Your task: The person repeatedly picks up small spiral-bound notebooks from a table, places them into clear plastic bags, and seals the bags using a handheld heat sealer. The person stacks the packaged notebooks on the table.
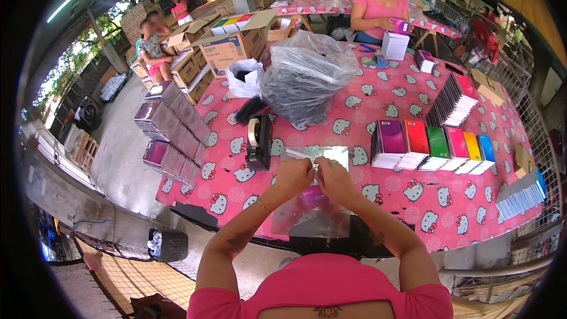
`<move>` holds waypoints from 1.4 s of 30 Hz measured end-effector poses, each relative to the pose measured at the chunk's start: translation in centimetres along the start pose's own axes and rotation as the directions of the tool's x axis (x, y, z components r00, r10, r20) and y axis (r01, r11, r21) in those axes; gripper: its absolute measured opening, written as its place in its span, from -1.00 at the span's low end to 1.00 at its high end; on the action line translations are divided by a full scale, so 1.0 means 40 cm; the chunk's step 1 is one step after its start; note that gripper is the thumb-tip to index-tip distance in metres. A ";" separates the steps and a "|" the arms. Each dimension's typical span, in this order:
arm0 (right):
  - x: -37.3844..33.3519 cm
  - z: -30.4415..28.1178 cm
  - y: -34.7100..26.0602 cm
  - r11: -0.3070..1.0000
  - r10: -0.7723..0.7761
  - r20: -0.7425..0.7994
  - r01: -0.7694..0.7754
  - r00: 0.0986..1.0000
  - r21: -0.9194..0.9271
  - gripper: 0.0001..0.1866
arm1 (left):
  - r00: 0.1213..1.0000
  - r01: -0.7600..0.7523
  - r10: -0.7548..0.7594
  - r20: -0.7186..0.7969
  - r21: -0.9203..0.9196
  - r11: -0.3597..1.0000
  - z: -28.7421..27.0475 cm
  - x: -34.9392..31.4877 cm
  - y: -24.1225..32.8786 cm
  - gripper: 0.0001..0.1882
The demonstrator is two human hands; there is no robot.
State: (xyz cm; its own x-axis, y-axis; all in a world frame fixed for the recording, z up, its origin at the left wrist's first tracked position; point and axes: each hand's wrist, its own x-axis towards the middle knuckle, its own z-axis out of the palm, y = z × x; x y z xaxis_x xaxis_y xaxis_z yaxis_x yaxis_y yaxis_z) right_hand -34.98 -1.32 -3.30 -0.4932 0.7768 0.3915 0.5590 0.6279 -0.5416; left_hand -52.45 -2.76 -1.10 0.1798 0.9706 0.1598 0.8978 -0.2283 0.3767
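My left hand and my right hand meet close together at the near middle of the table, both with fingers closed on clear plastic film. Below them, a purple notebook shows partly through the plastic, and my hands and wrists hide its upper part. More clear plastic lies toward the table's near edge. Just left of my left hand stands a black tape dispenser with a roll of tape.
Stacks of colored notebooks stand to the right, and plastic-wrapped stacks at the left edge. A big bag of clear plastic sits ahead beside a white bag. Across the table, a person handles a purple notebook.
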 end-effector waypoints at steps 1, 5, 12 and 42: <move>0.008 -0.007 -0.007 0.999 0.000 -0.032 -0.002 0.999 -0.038 -0.47 | 1.000 -0.025 0.025 0.001 0.089 0.996 0.005 0.001 0.002 -0.74; 0.015 0.012 0.090 0.537 0.385 0.319 -0.491 0.866 0.686 -0.34 | 0.996 0.085 -0.061 0.063 -0.526 0.846 0.055 0.025 -0.114 -0.60; 0.018 0.080 0.121 0.530 0.401 0.225 -0.425 0.888 0.734 -0.37 | 0.670 0.375 -0.294 -0.682 -0.031 0.927 0.057 0.006 -0.473 -0.53; 0.011 0.077 0.113 0.482 0.406 0.238 -0.428 0.882 0.765 -0.40 | 0.816 -0.483 0.486 0.312 -0.093 0.871 -0.168 0.138 -0.068 -0.71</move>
State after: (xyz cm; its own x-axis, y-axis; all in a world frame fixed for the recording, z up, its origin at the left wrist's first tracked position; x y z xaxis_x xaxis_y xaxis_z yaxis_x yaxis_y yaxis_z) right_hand -34.71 1.69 -7.84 -0.3672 0.9287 -0.0515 -0.0292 -0.0668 -0.9973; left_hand -56.60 2.73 4.91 0.7086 0.7050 0.0291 0.6575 -0.6747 0.3352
